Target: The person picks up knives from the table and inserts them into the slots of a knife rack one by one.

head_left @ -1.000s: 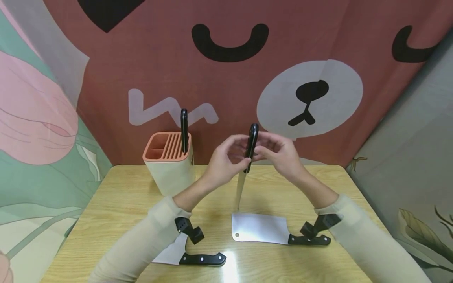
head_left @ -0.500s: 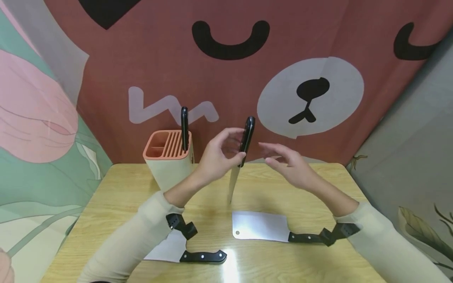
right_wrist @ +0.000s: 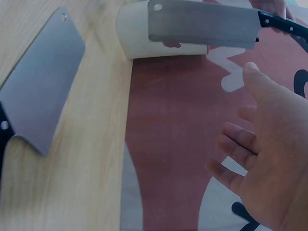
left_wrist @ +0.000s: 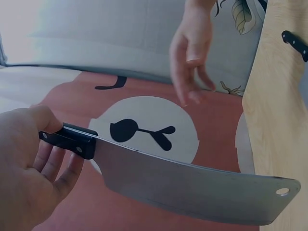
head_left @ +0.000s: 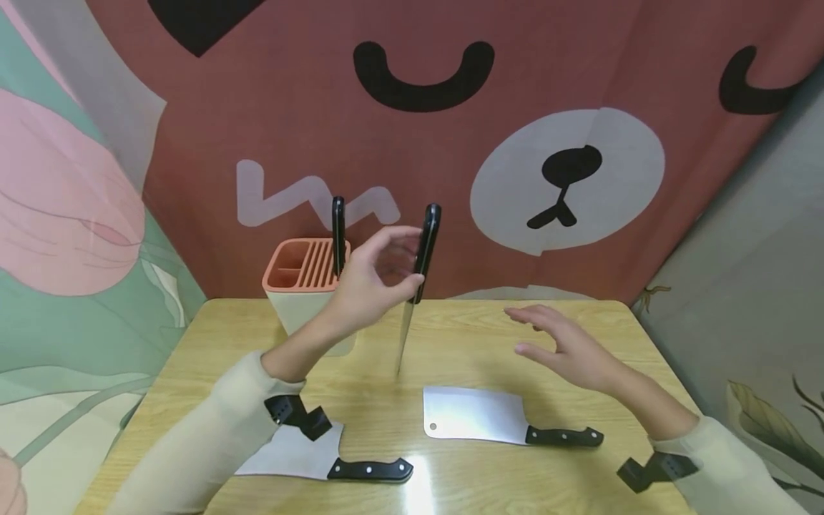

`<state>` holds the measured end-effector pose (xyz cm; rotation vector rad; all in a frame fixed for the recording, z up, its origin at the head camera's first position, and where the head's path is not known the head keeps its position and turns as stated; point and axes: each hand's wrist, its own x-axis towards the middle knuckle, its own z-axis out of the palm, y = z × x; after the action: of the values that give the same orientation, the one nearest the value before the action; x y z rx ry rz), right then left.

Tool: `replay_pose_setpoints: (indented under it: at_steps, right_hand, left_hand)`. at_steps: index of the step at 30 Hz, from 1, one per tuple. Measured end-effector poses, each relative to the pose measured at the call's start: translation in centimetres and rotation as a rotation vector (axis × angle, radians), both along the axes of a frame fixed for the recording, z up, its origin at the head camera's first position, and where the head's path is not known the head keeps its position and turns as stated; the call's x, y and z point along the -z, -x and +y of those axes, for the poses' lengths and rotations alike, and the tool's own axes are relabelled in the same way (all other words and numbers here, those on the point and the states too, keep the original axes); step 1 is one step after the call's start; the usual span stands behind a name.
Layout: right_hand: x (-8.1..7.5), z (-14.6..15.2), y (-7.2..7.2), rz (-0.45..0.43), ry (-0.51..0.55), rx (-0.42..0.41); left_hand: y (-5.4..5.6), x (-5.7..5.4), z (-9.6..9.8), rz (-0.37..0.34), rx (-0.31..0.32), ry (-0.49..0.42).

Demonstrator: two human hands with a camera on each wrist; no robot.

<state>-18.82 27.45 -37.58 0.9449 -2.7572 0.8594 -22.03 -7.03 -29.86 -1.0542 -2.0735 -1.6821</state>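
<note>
Since a second ago, the left hand (head_left: pixel 360 286) and the held cleaver (left_wrist: pixel 198 185) have shifted left, nearer the block (head_left: pixel 295 307), while the right hand (head_left: pixel 573 348) has come away from the handle (head_left: pixel 429 239) and sits lower and farther right. We see the left hand pinching that handle between thumb and fingers, the cleaver hanging blade down and slightly tilted, in the air to the right of the block. The right hand is loosely spread above the table (head_left: pixel 470 350), holding nothing.

As we judge it, the broad blade hangs from a one-handed pinch, so a weak grip could let it twist or drop onto the table. If it swings left, it could knock the block or the standing knife (head_left: pixel 338 236). The slots (head_left: pixel 313 263) look narrow, so a tilted blade could catch on their rims.

Counting, we find four knives: one held, one in the block, and two lying on the table, the far cleaver (head_left: pixel 475 415) and the near cleaver (head_left: pixel 315 454). We count one block and two hands. The standing knife's blade is hidden, so we can't tell whether it is a cleaver too.
</note>
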Motion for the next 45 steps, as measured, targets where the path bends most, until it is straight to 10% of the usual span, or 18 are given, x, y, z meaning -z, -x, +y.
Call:
replay_pose_setpoints:
  at_steps: [20, 45]
  right_hand:
    - [5.8, 4.8, -3.6, -0.077, -0.029, 0.05]
    - [11.3, 9.6, -5.7, -0.424, -0.045, -0.021]
  left_hand:
    - [-1.8, -2.6, -5.2, -0.028, -0.075, -0.05]
    - [-1.8, -7.5, -10.5, -0.101, -0.12, -0.199]
